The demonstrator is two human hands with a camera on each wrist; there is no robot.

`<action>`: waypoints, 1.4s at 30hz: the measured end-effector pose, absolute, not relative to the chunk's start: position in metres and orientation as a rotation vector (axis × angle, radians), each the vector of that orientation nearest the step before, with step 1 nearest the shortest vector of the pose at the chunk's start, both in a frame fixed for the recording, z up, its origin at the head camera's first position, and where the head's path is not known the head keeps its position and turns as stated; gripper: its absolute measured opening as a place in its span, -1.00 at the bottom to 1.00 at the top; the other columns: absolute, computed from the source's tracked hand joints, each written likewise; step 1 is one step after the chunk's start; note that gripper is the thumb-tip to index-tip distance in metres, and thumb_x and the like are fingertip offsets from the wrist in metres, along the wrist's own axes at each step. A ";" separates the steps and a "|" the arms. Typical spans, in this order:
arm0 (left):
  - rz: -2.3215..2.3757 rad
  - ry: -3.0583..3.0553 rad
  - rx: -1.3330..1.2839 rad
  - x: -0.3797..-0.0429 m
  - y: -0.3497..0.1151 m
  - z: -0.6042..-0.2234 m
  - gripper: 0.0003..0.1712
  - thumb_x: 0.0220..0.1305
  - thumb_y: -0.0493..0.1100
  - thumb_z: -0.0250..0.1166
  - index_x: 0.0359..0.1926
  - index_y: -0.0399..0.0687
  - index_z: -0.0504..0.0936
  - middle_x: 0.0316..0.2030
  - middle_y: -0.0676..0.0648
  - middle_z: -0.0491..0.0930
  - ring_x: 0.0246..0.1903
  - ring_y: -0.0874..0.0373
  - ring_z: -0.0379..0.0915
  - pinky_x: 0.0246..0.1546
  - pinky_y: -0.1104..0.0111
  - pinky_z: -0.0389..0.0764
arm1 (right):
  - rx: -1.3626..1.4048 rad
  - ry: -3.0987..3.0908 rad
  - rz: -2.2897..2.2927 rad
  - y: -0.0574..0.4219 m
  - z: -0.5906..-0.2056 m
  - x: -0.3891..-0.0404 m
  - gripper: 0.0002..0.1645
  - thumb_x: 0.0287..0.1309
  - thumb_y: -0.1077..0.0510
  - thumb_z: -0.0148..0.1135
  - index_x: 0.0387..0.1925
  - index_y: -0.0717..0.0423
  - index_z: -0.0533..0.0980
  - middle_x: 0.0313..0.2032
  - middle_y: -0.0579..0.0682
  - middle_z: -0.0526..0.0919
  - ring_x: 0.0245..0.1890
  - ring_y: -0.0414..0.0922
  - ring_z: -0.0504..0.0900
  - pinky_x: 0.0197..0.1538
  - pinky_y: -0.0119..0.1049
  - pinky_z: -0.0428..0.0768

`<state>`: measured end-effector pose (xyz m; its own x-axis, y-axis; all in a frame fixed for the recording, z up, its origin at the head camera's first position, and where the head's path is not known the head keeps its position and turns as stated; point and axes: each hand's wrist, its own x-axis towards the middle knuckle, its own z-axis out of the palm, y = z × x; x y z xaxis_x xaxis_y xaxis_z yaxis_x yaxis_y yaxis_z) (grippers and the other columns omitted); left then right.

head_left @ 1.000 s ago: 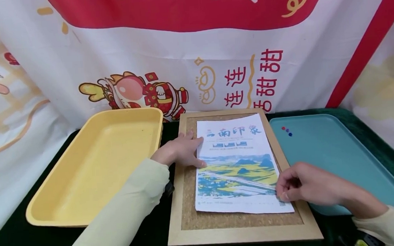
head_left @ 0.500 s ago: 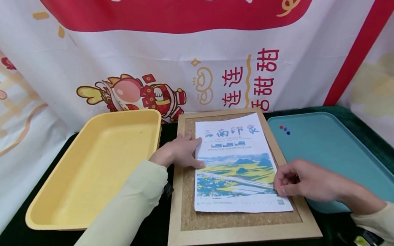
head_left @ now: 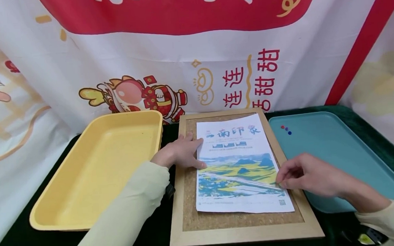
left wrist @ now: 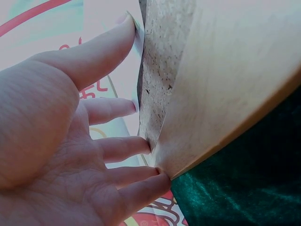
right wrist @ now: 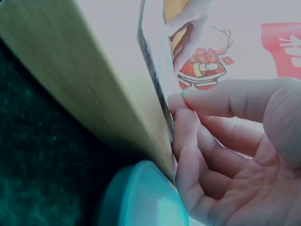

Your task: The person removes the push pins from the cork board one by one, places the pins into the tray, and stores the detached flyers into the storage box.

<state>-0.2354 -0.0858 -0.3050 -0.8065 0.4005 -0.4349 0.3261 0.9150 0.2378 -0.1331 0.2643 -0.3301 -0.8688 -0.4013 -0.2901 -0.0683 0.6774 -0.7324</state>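
A printed paper poster (head_left: 236,143) with a landscape picture lies on a cork board (head_left: 246,220) inside a pale wooden frame. My left hand (head_left: 183,152) is spread at the poster's left side; its thumb and index fingertips rest on the paper's edge, and other fingers reach the cork and frame, as the left wrist view shows. At the lower right edge of the poster, my right hand (head_left: 310,174) has its thumb and forefinger pinched together on the paper's margin. In the right wrist view a tiny green spot shows by the thumb tip; what it is I cannot tell.
To the left stands a deep yellow tray (head_left: 95,183). A flat blue-green tray (head_left: 336,155) lies to the right, partly behind my right forearm, with a few small red and blue pieces (head_left: 286,129) in its far left corner. Dark green cloth covers the table; a printed curtain (head_left: 164,49) hangs behind.
The head view has shifted slightly. My right hand has moved a little up along the poster's right edge, leaving the small printed square at the corner more visible. My left hand stays put.
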 end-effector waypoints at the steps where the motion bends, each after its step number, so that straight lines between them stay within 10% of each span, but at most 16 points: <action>1: 0.207 2.587 0.522 -0.235 -0.085 -0.305 0.04 0.44 0.24 0.36 0.72 0.09 0.05 0.73 -0.24 -0.21 0.71 -0.34 -0.33 0.66 -0.22 -0.01 | -0.356 2.470 -1.051 0.265 -0.330 -0.134 -0.92 0.36 0.14 0.41 -0.16 0.02 0.75 -0.14 -0.02 0.75 -0.19 -0.04 0.58 -0.23 -0.37 0.55; 42: 0.205 2.570 0.521 -0.237 -0.086 -0.305 0.05 0.45 0.23 0.35 0.73 0.07 0.02 0.73 -0.25 -0.24 0.71 -0.34 -0.35 0.67 -0.21 -0.05 | 0.289 2.833 -1.104 0.314 -0.333 -0.212 -0.57 0.54 0.07 0.21 0.25 0.23 0.61 0.16 0.33 0.62 0.02 0.11 0.53 -0.08 -0.25 0.56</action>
